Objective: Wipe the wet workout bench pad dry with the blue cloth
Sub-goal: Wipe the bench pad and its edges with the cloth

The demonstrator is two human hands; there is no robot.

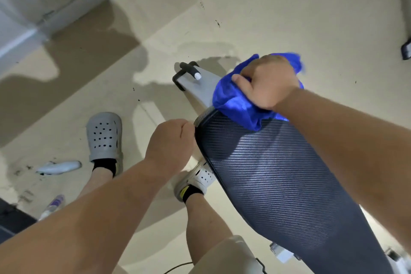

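Observation:
The dark bench pad (273, 176), with a carbon-weave pattern, runs from centre to lower right. At its far end my right hand (268, 82) grips the bunched blue cloth (235, 104) and presses it on the pad's tip. My left hand (172, 142) is curled into a fist against the pad's left edge; whether its fingers hold the rim is hidden. Wetness on the pad cannot be made out.
The bench's grey frame foot (195, 80) with a black handle sticks out past the pad. My feet in grey clogs (104, 135) stand to the left. A white crumpled item (59, 167) and a spray bottle (54, 206) lie on the beige floor. A wall base runs top left.

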